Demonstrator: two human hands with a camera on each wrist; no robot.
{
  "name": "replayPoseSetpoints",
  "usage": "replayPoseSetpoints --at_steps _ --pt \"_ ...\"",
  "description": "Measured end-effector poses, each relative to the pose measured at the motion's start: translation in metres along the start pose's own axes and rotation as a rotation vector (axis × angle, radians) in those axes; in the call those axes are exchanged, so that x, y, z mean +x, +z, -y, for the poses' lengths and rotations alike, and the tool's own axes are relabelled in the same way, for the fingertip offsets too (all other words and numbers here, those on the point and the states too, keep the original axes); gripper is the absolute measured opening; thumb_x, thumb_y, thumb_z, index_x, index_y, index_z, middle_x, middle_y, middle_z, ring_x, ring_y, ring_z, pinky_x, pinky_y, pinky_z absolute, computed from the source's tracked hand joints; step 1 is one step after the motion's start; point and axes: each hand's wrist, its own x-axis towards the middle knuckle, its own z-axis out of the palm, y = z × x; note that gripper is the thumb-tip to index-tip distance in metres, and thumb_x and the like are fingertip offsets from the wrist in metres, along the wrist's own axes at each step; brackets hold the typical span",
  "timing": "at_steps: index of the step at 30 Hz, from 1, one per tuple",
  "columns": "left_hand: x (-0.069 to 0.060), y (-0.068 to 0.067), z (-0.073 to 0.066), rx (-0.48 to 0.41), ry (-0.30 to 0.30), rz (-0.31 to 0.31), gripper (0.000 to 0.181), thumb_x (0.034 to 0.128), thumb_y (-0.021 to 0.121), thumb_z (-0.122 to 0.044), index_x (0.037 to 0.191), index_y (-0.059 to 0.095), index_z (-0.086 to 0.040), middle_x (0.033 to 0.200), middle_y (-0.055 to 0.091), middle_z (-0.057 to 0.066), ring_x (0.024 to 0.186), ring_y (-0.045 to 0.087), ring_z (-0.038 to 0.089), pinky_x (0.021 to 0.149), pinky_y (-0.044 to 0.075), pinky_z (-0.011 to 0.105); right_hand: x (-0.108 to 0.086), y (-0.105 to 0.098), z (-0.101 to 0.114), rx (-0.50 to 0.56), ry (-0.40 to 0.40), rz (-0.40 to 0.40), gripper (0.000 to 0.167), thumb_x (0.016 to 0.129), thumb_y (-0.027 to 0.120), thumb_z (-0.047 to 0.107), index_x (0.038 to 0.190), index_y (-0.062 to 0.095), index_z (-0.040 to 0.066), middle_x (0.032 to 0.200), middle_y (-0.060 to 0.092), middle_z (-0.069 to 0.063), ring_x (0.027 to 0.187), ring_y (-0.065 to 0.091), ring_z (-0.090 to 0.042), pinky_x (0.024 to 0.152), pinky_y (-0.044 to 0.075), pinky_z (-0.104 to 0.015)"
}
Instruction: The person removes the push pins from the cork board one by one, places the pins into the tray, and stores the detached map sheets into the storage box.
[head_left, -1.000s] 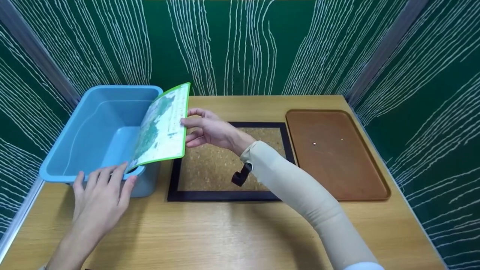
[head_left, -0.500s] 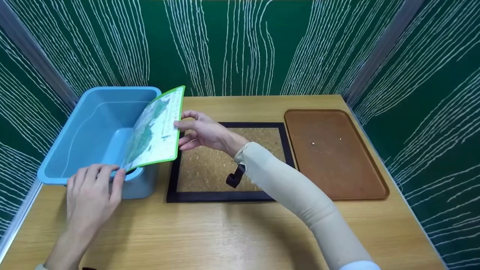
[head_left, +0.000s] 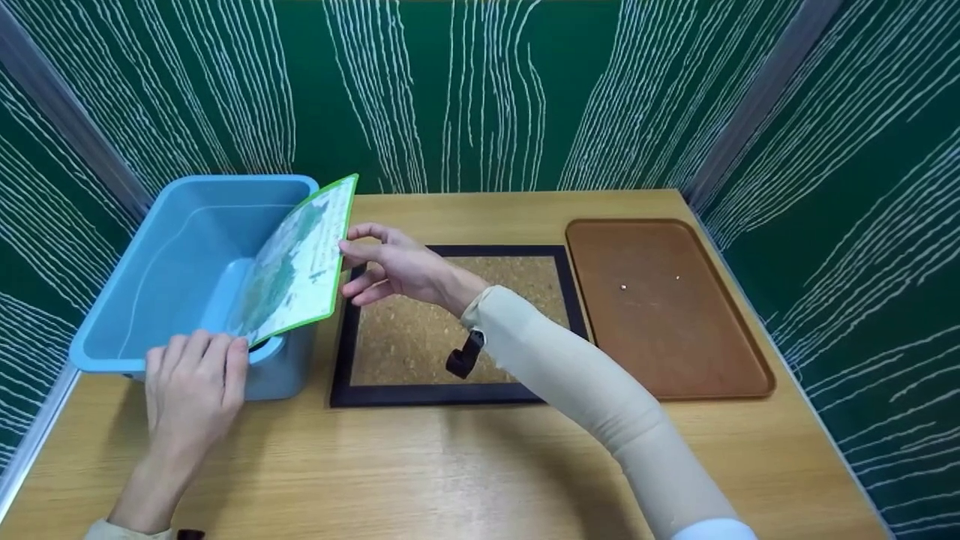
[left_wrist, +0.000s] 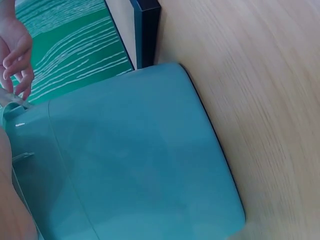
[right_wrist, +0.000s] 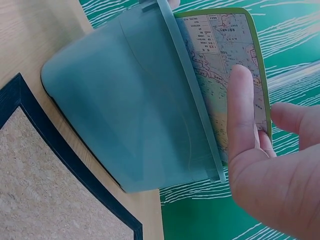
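Observation:
A thin map sheet (head_left: 300, 262) with a bright green border leans into the blue plastic bin (head_left: 169, 232), bowed slightly, its lower part inside. Between thumb and fingers my right hand (head_left: 409, 270) pinches the sheet's right edge, above the bin's right side. In the right wrist view, printed map (right_wrist: 212, 55) shows above the bin rim (right_wrist: 192, 90), with an extended finger lying across it. My left hand (head_left: 193, 386) grips the bin's near rim, fingers bent over it, close to the map's lower corner. The fingertips are hidden.
A cork board (head_left: 420, 337) with a black frame lies right of the bin. Beyond it sits a brown tray (head_left: 675, 330) with two tiny bright spots. All rest on a wooden table (head_left: 375, 465) enclosed by green walls (head_left: 495, 90) with white lines.
My right hand has moved left with the map's edge, tipping the sheet further over the bin. The left hand's fingers have curled more over the near rim.

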Motion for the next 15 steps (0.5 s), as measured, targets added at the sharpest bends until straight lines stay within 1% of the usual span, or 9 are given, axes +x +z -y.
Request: replayPoseSetpoints --at_steps 5,11,15 --pt "0.001 -0.001 -0.001 -0.005 -0.002 0.006 0.032 0.1013 0.054 -0.025 0.083 0.063 -0.001 0.079 0.058 0.016 0.081 0.050 0.037 0.074 0.031 0.049 -0.004 0.005 0.001 -0.056 -0.024 0.023 0.032 0.103 0.063 0.021 0.130 0.049 0.013 0.116 0.065 -0.022 0.070 0.072 -0.025 0.064 0.061 -0.038" --pt "0.000 -0.003 -0.002 -0.006 -0.016 0.026 0.031 0.1016 0.055 -0.024 0.083 0.064 -0.001 0.082 0.059 0.016 0.082 0.050 0.037 0.073 0.030 0.048 -0.011 0.013 0.001 -0.153 -0.090 0.078 0.032 0.103 0.062 0.021 0.130 0.048 0.012 0.113 0.068 -0.020 0.072 0.073 -0.027 0.064 0.061 -0.039" --pt "0.000 -0.004 -0.002 -0.010 -0.020 0.033 0.031 0.1021 0.055 -0.024 0.083 0.064 -0.001 0.083 0.060 0.016 0.082 0.050 0.037 0.073 0.030 0.048 -0.014 0.019 0.001 -0.174 -0.150 0.061 0.033 0.102 0.063 0.019 0.130 0.048 0.010 0.110 0.068 -0.019 0.072 0.072 -0.027 0.062 0.061 -0.038"
